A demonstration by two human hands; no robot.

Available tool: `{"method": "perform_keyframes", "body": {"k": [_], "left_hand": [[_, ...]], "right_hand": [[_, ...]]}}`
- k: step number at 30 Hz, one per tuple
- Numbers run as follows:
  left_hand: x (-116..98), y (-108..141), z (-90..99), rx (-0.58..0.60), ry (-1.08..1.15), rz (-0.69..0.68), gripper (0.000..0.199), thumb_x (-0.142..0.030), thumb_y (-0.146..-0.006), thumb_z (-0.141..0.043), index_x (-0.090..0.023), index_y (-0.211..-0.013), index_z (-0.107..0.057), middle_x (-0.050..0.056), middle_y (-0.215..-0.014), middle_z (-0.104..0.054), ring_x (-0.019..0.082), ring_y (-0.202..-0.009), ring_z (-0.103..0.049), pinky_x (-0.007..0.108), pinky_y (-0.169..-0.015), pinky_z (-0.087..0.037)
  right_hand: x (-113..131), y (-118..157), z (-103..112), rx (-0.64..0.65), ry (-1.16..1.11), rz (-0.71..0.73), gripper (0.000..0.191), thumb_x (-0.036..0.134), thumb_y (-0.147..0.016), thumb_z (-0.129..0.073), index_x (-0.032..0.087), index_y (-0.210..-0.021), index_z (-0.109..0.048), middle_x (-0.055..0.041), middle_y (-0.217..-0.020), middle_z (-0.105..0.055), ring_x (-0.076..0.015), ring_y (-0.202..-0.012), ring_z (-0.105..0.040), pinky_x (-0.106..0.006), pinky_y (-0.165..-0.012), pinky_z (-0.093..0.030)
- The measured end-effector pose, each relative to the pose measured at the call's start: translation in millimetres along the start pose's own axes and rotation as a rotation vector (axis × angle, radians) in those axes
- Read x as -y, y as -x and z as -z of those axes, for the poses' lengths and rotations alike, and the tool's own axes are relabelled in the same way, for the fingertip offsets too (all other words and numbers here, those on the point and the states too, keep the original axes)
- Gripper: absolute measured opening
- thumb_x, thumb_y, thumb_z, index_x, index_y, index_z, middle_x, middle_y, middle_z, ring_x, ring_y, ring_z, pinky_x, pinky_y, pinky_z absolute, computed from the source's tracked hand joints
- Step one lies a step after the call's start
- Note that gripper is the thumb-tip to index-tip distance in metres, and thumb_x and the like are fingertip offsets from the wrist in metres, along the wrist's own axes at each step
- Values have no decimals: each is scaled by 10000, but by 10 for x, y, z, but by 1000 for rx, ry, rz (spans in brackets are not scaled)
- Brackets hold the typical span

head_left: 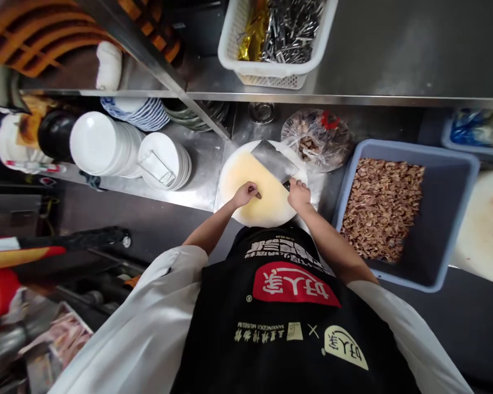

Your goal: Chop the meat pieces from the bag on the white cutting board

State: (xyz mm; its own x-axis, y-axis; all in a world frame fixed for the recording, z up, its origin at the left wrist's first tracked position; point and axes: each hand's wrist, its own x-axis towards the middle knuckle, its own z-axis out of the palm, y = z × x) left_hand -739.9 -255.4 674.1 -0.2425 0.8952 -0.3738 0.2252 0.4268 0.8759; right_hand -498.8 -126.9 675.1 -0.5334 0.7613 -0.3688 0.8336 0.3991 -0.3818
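Observation:
A round cutting board (240,172), pale yellow in the middle, lies on the counter in front of me. My right hand (299,195) is closed around the dark handle of a cleaver (274,162), whose broad blade lies flat over the far right part of the board. Over the board's middle, my left hand (245,195) has its fingers pinched on a small brown piece (258,195), too small to name exactly. To the right, a grey-blue bin (435,219) holds a heap of chopped brown pieces (382,208) that look like meat.
Behind the board sits a clear plastic bag (318,139) of brown pieces. Stacked white plates (92,142) and bowls (162,158) stand left. A metal shelf (394,54) overhangs the counter and carries a white basket (271,68) of silver and gold packets. Another round board (485,219) lies far right.

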Motion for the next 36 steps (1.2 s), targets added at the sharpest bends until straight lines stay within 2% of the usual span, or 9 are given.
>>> {"method": "perform_keyframes", "body": {"k": [4, 6, 12, 14, 16, 19, 21, 27, 36], "left_hand": [[420, 14, 190, -198, -395, -262, 268, -159, -864, -667, -180, -1131, -659, 125, -1267, -658, 233, -1199, -673, 404, -1046, -560], [558, 11, 275, -214, -497, -372, 260, -138, -886, -620, -179, -1130, -703, 122, -1340, -617, 240, -1274, -632, 405, -1101, -546], [763, -51, 251, -76, -523, -671, 250, -221, -1020, -526, -204, -1053, -773, 84, -1182, -719, 214, -1139, -673, 401, -1084, -555], [786, -108, 220, -48, -495, -720, 287, -234, -1043, -498, -204, -1007, -782, 81, -1104, -737, 201, -1078, -684, 379, -1052, -565], [809, -167, 202, -1, -454, -763, 313, -231, -1053, -480, -201, -980, -782, 78, -1051, -740, 191, -1034, -685, 361, -1036, -565], [844, -226, 192, 63, -438, -776, 311, -228, -1051, -476, -207, -986, -780, 85, -1080, -729, 200, -1055, -673, 372, -1055, -547], [856, -239, 190, 83, -463, -755, 295, -230, -1043, -488, -216, -1008, -781, 98, -1131, -712, 220, -1112, -657, 398, -1079, -531], [841, -228, 189, 144, -446, -694, 273, -192, -1016, -504, -197, -1007, -777, 136, -1158, -688, 253, -1197, -628, 446, -1140, -491], [861, -231, 197, 160, -414, -671, 236, -201, -997, -525, -205, -1018, -760, 125, -1181, -686, 248, -1220, -632, 467, -1186, -478]], "right_hand": [[199, 151, -111, 18, -38, -90, 582, 71, -815, -547, 80, -1392, -476, -221, -1301, -625, -324, -1166, -598, -394, -985, -479], [317, 381, -171, 11, -96, -140, 618, 105, -814, -566, 90, -1420, -443, -210, -1253, -663, -322, -1116, -637, -393, -961, -497], [536, 1262, -432, 32, -290, -237, 562, 440, -997, -498, 193, -1499, -438, -121, -1050, -751, -291, -942, -719, -368, -863, -535], [531, 1486, -494, 51, -343, -219, 521, 452, -1022, -454, 218, -1487, -475, -89, -1018, -759, -255, -911, -725, -325, -836, -531], [521, 1632, -512, 76, -321, -222, 457, 380, -1015, -448, 200, -1426, -535, -81, -967, -762, -236, -870, -724, -297, -803, -520], [593, 1706, -464, 66, -144, -235, 396, 298, -997, -444, 154, -1333, -595, -132, -1008, -766, -261, -911, -723, -307, -812, -501], [732, 1686, -412, 61, -27, -228, 401, 298, -1016, -424, 149, -1349, -590, -164, -1086, -761, -285, -966, -720, -324, -835, -491], [1162, 1618, -317, 139, 61, -172, 407, 320, -1066, -381, 201, -1420, -542, -135, -1179, -752, -270, -1027, -723, -308, -861, -480], [1045, 1625, -177, 233, 100, -147, 356, 386, -1098, -354, 179, -1265, -590, -135, -1002, -769, -273, -933, -736, -301, -772, -459]]}}
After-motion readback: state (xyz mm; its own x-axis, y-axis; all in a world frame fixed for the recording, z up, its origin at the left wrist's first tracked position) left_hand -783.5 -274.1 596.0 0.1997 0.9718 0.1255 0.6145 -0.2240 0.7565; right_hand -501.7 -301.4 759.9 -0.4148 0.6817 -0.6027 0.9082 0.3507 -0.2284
